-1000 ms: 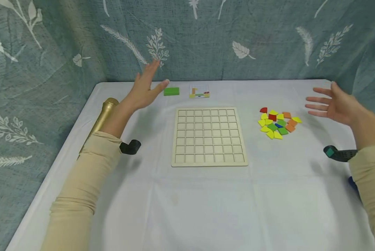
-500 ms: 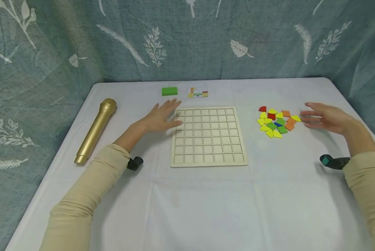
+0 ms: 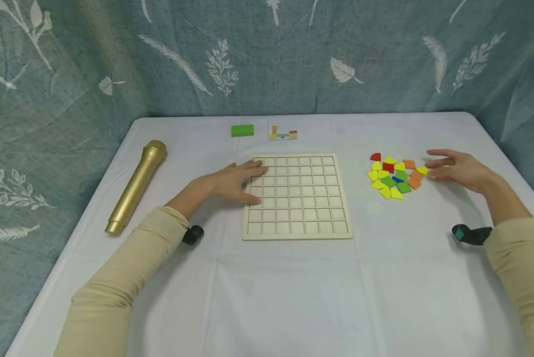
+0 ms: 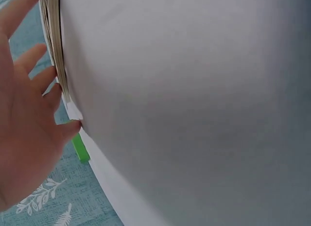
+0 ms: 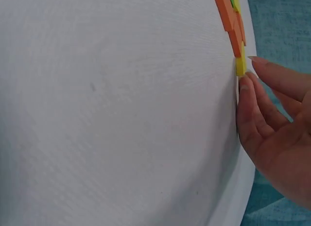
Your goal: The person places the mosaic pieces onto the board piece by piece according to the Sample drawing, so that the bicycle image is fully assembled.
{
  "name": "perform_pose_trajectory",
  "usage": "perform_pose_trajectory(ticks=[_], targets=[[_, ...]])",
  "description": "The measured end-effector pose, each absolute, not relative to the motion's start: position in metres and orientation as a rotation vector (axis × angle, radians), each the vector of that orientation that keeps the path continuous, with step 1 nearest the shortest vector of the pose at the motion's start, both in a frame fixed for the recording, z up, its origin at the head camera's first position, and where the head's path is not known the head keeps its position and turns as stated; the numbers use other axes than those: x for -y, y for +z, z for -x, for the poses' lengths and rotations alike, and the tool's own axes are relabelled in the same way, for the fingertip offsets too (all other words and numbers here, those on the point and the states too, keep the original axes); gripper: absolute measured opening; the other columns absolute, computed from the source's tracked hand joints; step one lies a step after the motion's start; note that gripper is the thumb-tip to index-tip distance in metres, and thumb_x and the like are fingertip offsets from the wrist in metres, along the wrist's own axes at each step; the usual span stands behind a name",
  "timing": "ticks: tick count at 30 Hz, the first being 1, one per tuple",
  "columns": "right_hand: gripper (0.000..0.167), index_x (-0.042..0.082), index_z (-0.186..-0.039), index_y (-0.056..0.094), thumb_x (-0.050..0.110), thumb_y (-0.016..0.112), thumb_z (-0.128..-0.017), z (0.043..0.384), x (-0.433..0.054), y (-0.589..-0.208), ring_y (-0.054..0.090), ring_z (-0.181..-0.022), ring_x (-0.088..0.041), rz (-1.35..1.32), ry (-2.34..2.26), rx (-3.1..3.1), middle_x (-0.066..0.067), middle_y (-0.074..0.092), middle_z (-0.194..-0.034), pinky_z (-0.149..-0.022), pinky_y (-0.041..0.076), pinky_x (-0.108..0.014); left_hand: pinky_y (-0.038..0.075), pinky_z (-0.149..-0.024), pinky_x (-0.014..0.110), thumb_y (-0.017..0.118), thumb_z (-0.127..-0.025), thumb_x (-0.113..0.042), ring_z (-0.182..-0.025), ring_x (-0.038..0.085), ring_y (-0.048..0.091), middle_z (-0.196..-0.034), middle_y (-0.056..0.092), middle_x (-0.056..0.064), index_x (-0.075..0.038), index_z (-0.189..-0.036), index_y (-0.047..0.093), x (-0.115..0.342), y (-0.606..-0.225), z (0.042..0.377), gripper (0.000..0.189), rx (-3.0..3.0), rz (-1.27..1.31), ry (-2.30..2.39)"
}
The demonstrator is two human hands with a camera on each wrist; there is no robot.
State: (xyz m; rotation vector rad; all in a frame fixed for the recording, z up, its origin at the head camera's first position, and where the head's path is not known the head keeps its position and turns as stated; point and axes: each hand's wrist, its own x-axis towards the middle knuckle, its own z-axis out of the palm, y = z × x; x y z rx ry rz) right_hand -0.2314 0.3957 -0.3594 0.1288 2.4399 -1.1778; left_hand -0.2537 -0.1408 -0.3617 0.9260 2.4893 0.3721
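In the head view a pale square grid board (image 3: 300, 202) lies at the middle of the table. My left hand (image 3: 231, 182) reaches over its left edge, fingers spread and fairly straight, holding nothing. The left wrist view shows those fingers along the side of the board (image 4: 55, 39). On the right lies a loose cluster of flat coloured tiles (image 3: 388, 181) in red, yellow, orange, green and blue. My right hand (image 3: 463, 171) is at its right end, fingers loosely bent. In the right wrist view its fingertips are right at a yellow tile (image 5: 241, 66), with thumb and fingers apart.
A gold microphone-shaped object (image 3: 137, 186) lies at the left of the white-covered table (image 3: 289, 292). Behind the board are a green block (image 3: 242, 131) and a small card with a coloured pattern (image 3: 282, 130). A teal leaf-print curtain (image 3: 284, 59) hangs along the back.
My left hand has come down from the back left to the board's left edge. My right hand has lowered and moved left to the tiles.
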Motion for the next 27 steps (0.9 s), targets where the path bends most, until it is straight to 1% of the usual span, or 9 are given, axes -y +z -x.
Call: perform_pose_trajectory(ticks=[2,3,10,17,23,27], targets=[[0.072,0.005,-0.153,0.014,0.023,0.057,-0.098,0.233,-0.392,-0.360,0.035,-0.123,-0.036,-0.140,-1.130,-2.491,-0.028,0.031,-0.142,-0.073,0.043,-0.011,0.001,-0.111,0.054,0.066,-0.084,-0.053,-0.144,0.024,-0.001,-0.159,0.005,0.008,-0.016,-0.154,0.018,0.141,-0.362,0.254,0.093,-2.485,-0.922,0.359],[0.072,0.005,-0.153,0.015,0.023,0.057,-0.097,0.234,-0.390,-0.360,0.035,-0.122,-0.037,-0.146,-1.107,-2.513,-0.028,0.032,-0.141,-0.072,0.043,-0.011,0.000,-0.111,0.054,0.066,-0.084,-0.053,-0.144,0.024,-0.002,-0.159,0.004,0.008,-0.016,-0.154,0.018,0.142,-0.363,0.254,0.093,-2.482,-0.921,0.357],[0.069,0.003,-0.151,0.020,0.020,0.058,-0.096,0.237,-0.382,-0.360,0.039,-0.114,-0.036,-0.154,-1.051,-2.573,-0.028,0.036,-0.136,-0.069,0.043,-0.014,-0.001,-0.111,0.054,0.067,-0.084,-0.053,-0.144,0.024,-0.004,-0.159,0.003,0.007,-0.016,-0.155,0.015,0.142,-0.361,0.253,0.095,-2.470,-0.908,0.365],[0.068,0.002,-0.151,0.020,0.019,0.057,-0.097,0.236,-0.386,-0.360,0.039,-0.114,-0.038,-0.126,-1.003,-2.567,-0.029,0.036,-0.134,-0.069,0.043,-0.013,-0.003,-0.112,0.052,0.065,-0.084,-0.054,-0.144,0.022,-0.007,-0.159,0.001,0.005,-0.017,-0.155,0.012,0.137,-0.362,0.253,0.096,-2.456,-0.896,0.364],[0.063,0.002,-0.151,0.019,0.012,0.053,-0.098,0.237,-0.389,-0.359,0.037,-0.117,-0.038,-0.073,-1.000,-2.528,-0.029,0.034,-0.136,-0.070,0.042,-0.010,-0.004,-0.111,0.052,0.062,-0.085,-0.058,-0.144,0.021,-0.008,-0.159,-0.002,0.004,-0.018,-0.155,0.012,0.135,-0.364,0.255,0.095,-2.459,-0.901,0.318],[0.064,0.002,-0.151,0.019,0.007,0.053,-0.097,0.238,-0.388,-0.358,0.036,-0.117,-0.039,-0.056,-1.006,-2.517,-0.029,0.033,-0.135,-0.070,0.042,-0.009,-0.005,-0.111,0.053,0.060,-0.086,-0.058,-0.143,0.021,-0.009,-0.159,-0.003,0.003,-0.018,-0.155,0.010,0.135,-0.364,0.256,0.094,-2.458,-0.902,0.288]])
